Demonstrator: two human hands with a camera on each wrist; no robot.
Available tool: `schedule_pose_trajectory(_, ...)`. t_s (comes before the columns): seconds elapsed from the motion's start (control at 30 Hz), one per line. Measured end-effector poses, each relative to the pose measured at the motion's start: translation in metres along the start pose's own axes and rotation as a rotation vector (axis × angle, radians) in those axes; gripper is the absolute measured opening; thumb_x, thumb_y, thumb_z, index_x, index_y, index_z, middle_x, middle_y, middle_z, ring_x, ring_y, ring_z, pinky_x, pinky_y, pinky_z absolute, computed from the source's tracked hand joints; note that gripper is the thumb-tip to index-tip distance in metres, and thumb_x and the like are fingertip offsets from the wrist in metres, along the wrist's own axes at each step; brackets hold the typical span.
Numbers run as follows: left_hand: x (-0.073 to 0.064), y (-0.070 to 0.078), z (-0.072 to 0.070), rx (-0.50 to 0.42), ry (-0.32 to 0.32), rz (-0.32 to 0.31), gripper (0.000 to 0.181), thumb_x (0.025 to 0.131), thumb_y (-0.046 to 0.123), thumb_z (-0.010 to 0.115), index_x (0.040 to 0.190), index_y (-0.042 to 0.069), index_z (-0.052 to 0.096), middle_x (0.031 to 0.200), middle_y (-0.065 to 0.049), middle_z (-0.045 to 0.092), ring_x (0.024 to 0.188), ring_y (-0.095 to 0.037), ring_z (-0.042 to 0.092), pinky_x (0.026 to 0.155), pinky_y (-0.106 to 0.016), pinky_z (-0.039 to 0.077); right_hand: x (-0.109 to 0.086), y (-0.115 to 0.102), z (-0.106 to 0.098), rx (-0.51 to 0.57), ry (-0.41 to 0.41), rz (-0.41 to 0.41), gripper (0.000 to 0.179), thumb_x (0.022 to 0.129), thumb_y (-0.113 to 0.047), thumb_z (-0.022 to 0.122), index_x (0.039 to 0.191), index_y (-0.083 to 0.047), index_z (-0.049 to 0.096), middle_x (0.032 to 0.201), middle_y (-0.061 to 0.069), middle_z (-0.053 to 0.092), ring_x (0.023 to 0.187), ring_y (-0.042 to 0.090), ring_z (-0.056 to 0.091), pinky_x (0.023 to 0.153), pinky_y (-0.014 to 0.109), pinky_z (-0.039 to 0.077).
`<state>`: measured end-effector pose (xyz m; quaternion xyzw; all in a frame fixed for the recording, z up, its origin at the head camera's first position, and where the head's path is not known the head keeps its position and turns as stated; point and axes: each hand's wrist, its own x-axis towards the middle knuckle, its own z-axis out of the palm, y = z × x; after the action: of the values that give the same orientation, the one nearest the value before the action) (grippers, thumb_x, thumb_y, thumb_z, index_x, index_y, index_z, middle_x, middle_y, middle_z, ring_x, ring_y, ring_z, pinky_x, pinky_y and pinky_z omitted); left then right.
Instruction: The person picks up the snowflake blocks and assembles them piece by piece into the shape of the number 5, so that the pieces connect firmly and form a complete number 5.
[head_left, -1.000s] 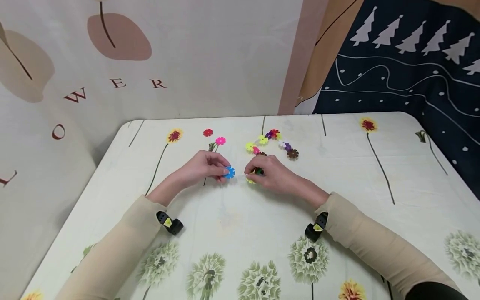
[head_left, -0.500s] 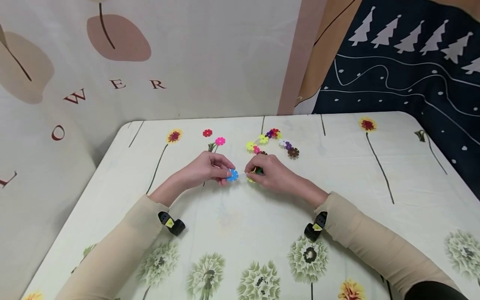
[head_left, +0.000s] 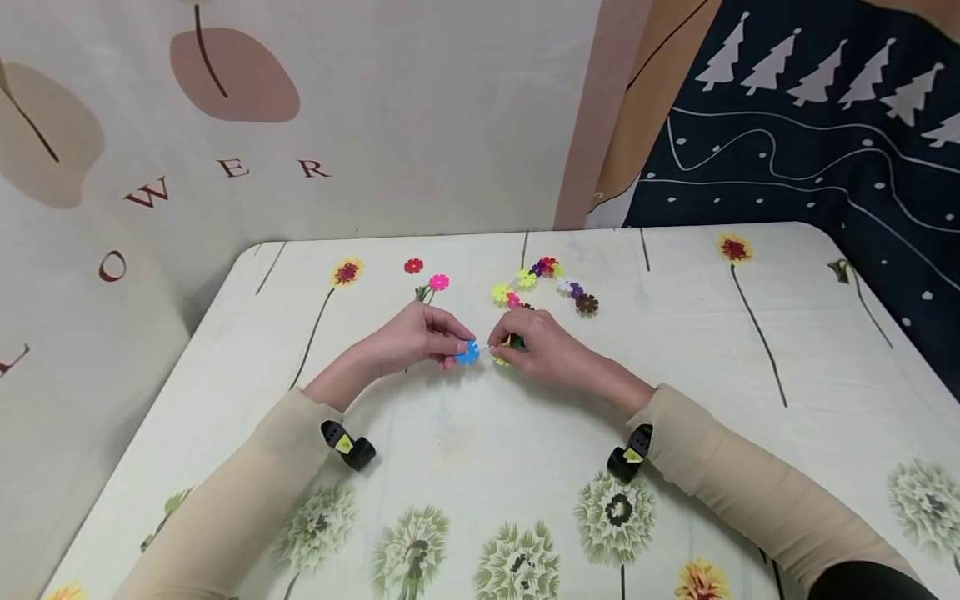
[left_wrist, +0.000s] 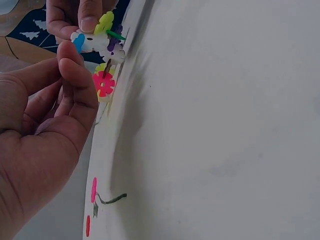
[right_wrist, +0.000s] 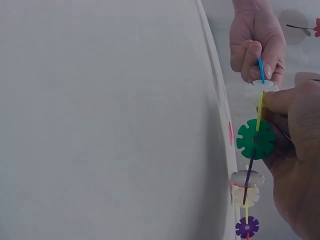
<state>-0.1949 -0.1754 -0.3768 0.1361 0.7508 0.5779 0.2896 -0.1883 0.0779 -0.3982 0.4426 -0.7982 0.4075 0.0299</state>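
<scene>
My left hand (head_left: 416, 340) pinches a blue notched plastic disc (head_left: 468, 352) between thumb and fingers. Facing it, my right hand (head_left: 546, 346) pinches the end of a chain of slotted discs. In the right wrist view, the blue disc stands edge-on, right at the rim of a white disc (right_wrist: 265, 85). Behind that come a yellow disc (right_wrist: 259, 112), seen edge-on at my right fingers, and a green disc (right_wrist: 255, 140). Further along, a purple disc (right_wrist: 247, 227) shows. The chain curves away over the table, a brown disc (head_left: 587, 304) at its far end.
Two loose discs, one red (head_left: 413, 265) and one pink (head_left: 439, 282), lie beyond my left hand. A flower-printed cloth (head_left: 450, 450) covers the table, with printed curtains (head_left: 450, 117) rising behind its back edge.
My left hand has shifted slightly right, bringing the blue disc up to the white disc on the chain's end. The right hand has stayed almost still.
</scene>
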Motion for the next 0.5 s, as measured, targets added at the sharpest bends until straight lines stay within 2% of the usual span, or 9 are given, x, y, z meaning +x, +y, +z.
schedule_pose_trajectory(0.3,0.0026,-0.0011,0.0015,0.005,-0.033,0.016,0.019,0.095,-0.004,0.067,0.110,-0.014,0.071,0.083,-0.015,0.072,0.062,-0.017,0.063,0.066,-0.027,0.058,0.0005,-0.0025,0.0031,-0.057,-0.023,0.014,0.009,0.090,0.001,0.077,0.092,-0.004,0.071,0.087,0.002,0.068,0.084,0.020,0.062,0.081,0.037,0.049)
schedule_pose_trajectory(0.5,0.0046,-0.0017,0.0018,0.033,-0.011,0.024,0.018,0.096,-0.001,0.068,0.111,-0.011,0.072,0.083,-0.015,0.072,0.063,-0.018,0.063,0.066,-0.027,0.058,0.0003,-0.0028,0.0018,-0.044,-0.008,0.009,0.008,0.091,0.001,0.077,0.092,-0.004,0.071,0.088,0.003,0.068,0.084,0.018,0.063,0.081,0.038,0.051)
